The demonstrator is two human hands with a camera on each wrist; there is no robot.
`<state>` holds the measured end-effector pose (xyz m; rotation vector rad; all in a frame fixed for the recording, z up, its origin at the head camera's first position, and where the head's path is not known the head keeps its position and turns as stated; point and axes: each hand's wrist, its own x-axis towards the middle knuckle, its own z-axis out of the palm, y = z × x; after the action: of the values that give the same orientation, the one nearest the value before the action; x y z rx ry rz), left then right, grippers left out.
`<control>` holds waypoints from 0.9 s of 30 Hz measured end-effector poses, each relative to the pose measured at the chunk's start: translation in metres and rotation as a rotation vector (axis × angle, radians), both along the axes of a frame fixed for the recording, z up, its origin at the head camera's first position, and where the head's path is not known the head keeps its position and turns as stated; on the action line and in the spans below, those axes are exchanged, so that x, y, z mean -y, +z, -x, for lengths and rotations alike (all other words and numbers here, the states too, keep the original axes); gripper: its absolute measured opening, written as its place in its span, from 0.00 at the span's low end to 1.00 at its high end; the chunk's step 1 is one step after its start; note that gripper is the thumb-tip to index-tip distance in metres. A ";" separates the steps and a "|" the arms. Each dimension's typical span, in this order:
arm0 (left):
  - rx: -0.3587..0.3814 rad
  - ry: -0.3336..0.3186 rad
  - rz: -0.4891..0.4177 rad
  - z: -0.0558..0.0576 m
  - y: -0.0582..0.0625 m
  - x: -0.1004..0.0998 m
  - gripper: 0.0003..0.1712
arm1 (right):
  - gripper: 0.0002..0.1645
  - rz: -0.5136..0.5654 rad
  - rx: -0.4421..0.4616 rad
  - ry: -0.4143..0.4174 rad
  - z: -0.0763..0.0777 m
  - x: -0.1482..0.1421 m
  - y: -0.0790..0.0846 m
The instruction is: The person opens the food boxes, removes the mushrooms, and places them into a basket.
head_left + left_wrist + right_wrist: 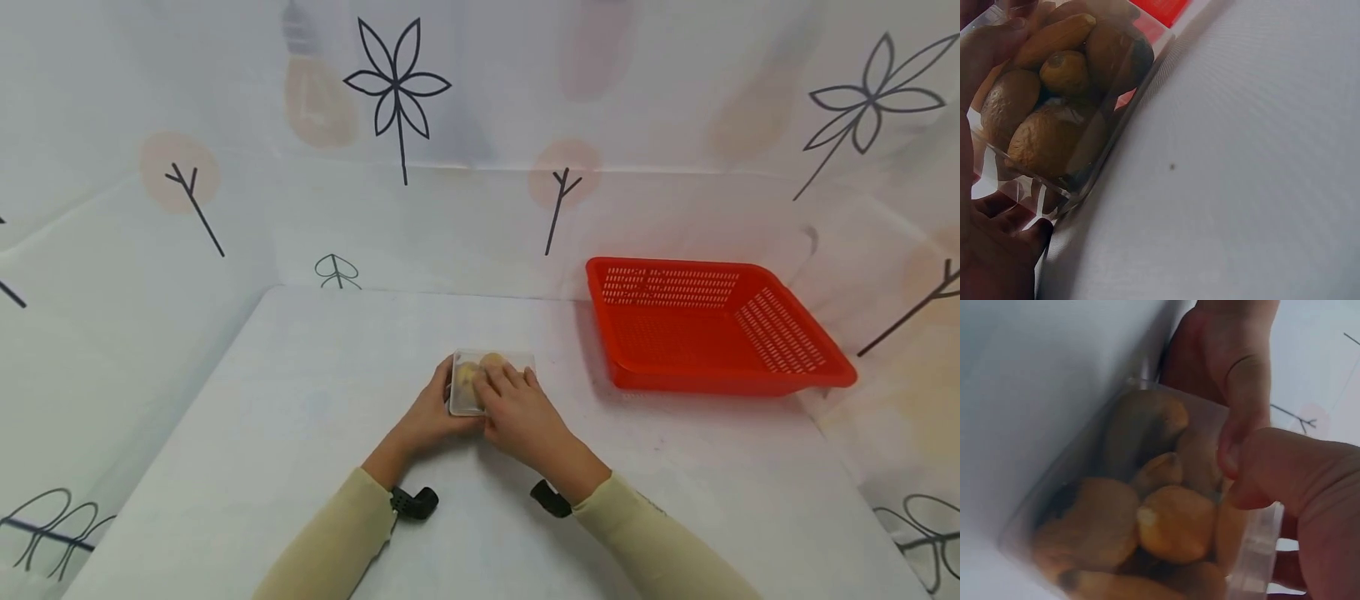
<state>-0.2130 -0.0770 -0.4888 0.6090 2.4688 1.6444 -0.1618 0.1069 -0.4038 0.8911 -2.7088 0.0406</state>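
A clear plastic box [467, 408] stands on the white table in front of me. Packed inside are several rounded yellow-brown pieces [1060, 134] and a longer, banana-like one; they look like fruits or potatoes, real or toy. My left hand [435, 414] grips the box by its left side and near corner, its thumb against the wall. From the right, my right hand [525, 421] reaches over the top, fingers on or above the contents. The right wrist view shows the right thumb [1257, 490] at the near wall, beside the left thumb; its fingertips are hidden there.
At the back right of the table stands a red perforated plastic basket [708, 379]. White cloth walls [465, 233] with printed plants and light bulbs rise behind and at both sides. Both wrists wear black straps with small cameras.
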 end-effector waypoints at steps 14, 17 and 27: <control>0.048 -0.008 -0.042 0.000 0.002 0.002 0.63 | 0.24 -0.327 -0.205 0.000 -0.004 0.012 0.007; 0.050 -0.010 -0.051 0.001 0.001 0.002 0.63 | 0.22 -0.336 -0.243 0.010 -0.003 0.013 0.006; 0.054 -0.036 -0.055 0.000 0.007 0.002 0.62 | 0.21 -0.396 -0.279 0.028 -0.006 0.016 0.008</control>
<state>-0.2130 -0.0794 -0.4823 0.6038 2.3684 1.6980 -0.1562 0.0908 -0.3956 0.9557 -2.4776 -0.5881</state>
